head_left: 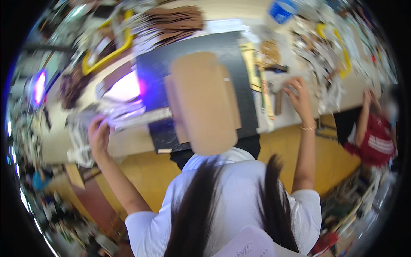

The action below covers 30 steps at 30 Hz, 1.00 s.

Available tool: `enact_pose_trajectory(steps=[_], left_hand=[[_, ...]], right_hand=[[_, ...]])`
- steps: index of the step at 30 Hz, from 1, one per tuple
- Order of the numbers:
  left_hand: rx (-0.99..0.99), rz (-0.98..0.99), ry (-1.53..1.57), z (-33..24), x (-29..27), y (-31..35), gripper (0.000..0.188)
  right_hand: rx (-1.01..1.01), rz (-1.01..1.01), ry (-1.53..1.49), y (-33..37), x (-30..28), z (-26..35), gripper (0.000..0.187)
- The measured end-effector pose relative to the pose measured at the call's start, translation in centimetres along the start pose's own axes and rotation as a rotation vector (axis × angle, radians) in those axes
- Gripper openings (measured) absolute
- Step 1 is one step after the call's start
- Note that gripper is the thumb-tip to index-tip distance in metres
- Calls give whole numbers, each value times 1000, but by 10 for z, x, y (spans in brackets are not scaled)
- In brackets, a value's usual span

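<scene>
Tan panel [202, 103] on black board [153, 68], yellow floor [278, 152] below; left fingers [98, 122], right fingers [295, 82] half-curled, hold unclear.

A pale worktop [239, 9] stretches beyond the black board [231, 49]. Just past that board lies a fanned stack of brown strips [180, 21]; to its far right sits a blue container [282, 10]. Yellow-rimmed trays flank the board, one left [90, 66], one right [347, 64]. Well left of it a lamp [39, 88] glows; well right is a person in a red shirt [372, 132].
</scene>
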<state>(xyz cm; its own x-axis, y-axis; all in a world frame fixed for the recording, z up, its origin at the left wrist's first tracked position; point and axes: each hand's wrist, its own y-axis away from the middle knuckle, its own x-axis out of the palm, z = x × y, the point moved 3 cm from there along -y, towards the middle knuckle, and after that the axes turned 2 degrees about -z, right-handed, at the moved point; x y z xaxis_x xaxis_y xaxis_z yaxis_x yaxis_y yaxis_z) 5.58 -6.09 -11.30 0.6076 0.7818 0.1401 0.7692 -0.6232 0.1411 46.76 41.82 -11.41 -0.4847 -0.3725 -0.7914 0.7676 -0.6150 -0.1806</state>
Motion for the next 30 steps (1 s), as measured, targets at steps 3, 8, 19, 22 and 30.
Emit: enact_pose_trajectory(steps=[3,8,19,22,30], left_hand=[[-133,-141,-283,-12,-33,-16,23],[-243,-189,-543,-31,-39,-21,25],[168,-30,-1383,-16,1,-70,23],[206,83,-1528,-9,7,-85,21],[128,114,-1519,-46,16,-86,17]], right_hand=[[-43,39,90,-2,-5,8,15],[-87,143,98,-9,-4,15,16],[-192,151,266,-12,-22,25,15],[-176,126,271,-10,-31,16,17],[-82,13,156,-9,-46,14,12]])
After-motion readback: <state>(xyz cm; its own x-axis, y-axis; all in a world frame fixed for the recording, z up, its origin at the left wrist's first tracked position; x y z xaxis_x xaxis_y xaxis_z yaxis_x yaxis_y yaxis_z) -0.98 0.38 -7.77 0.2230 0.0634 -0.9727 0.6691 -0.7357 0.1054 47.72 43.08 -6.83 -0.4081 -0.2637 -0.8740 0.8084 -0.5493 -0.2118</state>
